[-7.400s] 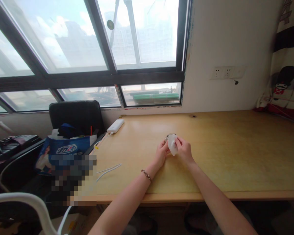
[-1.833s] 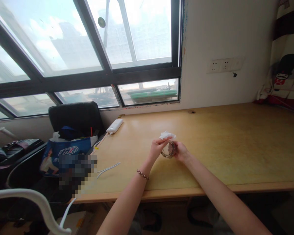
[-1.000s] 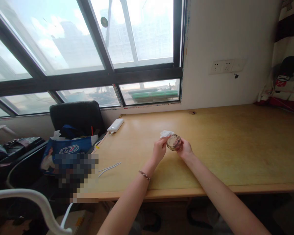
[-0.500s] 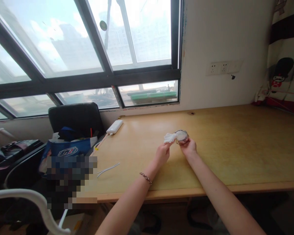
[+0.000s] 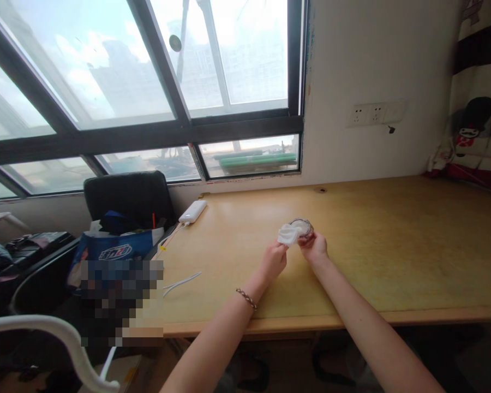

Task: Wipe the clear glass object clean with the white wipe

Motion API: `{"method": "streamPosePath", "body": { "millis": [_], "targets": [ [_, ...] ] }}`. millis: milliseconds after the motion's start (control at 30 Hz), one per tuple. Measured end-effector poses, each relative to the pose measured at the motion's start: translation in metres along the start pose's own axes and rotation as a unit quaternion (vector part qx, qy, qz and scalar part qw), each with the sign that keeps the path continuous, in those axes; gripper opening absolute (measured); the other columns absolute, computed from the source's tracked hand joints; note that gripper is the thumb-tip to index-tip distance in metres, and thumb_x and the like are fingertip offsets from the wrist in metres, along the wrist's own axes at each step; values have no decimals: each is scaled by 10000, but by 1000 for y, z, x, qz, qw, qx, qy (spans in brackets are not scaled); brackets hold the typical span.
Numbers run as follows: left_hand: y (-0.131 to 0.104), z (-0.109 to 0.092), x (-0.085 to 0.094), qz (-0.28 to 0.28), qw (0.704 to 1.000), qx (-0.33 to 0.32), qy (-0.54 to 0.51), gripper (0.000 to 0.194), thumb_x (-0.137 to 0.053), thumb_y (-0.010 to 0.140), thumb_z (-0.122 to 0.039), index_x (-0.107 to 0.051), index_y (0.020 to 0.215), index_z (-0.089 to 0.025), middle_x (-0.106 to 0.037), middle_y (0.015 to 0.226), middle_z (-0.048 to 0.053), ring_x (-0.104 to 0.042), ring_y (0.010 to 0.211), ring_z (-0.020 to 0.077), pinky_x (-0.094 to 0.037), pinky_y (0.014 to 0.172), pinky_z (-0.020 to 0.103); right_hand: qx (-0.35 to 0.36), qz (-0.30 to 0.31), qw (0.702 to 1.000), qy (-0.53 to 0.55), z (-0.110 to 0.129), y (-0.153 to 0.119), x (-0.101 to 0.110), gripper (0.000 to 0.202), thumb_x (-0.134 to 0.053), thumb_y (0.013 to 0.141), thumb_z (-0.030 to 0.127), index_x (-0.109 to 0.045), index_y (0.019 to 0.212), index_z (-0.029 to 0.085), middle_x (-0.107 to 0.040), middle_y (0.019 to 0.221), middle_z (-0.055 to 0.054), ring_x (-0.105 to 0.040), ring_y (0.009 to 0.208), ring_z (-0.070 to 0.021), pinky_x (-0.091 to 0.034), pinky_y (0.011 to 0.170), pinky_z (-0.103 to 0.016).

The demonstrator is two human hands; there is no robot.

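Observation:
My left hand [image 5: 275,258] is closed on a white tissue [image 5: 288,234], whose loose part spreads beyond my fingers. The tissue lies against the lower left side of a round object [image 5: 304,224] with a pale face and a shiny rim. What kind of object it is, I cannot make out. My right hand [image 5: 316,249] grips it from below and from the right, its fingers partly hidden behind it. Both hands are above the wooden table [image 5: 376,245].
At the table's left end lie a white power bank [image 5: 193,211] with a cable plugged in and a white cable end [image 5: 184,280]. A black chair [image 5: 129,194] with a blue bag [image 5: 106,245] stands left. A curved white tube [image 5: 61,333] is at lower left.
The tissue has shifted a little right and down and now covers more of the round object's left side. My left hand moved with it; my right hand has hardly moved.

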State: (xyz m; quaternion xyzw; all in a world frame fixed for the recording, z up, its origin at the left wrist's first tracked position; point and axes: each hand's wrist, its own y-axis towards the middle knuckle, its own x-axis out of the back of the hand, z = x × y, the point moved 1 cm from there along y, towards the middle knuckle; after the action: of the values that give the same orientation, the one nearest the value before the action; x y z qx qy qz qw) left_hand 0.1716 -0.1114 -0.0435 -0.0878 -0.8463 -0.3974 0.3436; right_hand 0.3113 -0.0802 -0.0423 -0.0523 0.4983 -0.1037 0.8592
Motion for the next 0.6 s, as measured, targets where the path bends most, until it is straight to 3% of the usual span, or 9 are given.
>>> {"method": "streamPosePath", "body": {
  "millis": [133,333,500,600],
  "targets": [
    [0,1,3,-26,999,14,18,385,-337,724,-14,-570,984,-175,-584,1020,117,-523,993,199,-439,828,332,0,-2,1000,-2,-2,-2,-1,293,-383,742,108,-345,464,191,-372,373,47,-331,343,-76,-306,356,-211],
    [-1,-5,-2,15,997,-72,13,270,-362,725,-38,-596,758,-169,-611,859,108,-544,935,203,-452,795,323,18,25,998,-47,-5,-1,-1,291,-434,749,176,-355,470,197,-389,376,48,-356,342,-77,-318,346,-209],
    [2,0,3,-39,998,19,40,314,-332,740,-31,-579,876,-169,-605,880,109,-559,888,193,-462,743,306,6,40,997,-65,-6,-3,-3,276,-421,766,215,-395,492,208,-400,373,41,-381,353,-94,-343,354,-225],
    [2,0,6,-26,999,4,21,276,-345,739,-47,-589,791,-166,-611,826,108,-567,855,195,-462,719,301,-2,45,996,-71,-8,-5,-4,258,-419,772,234,-430,516,208,-419,380,36,-400,362,-100,-358,364,-231]
  ]
}}
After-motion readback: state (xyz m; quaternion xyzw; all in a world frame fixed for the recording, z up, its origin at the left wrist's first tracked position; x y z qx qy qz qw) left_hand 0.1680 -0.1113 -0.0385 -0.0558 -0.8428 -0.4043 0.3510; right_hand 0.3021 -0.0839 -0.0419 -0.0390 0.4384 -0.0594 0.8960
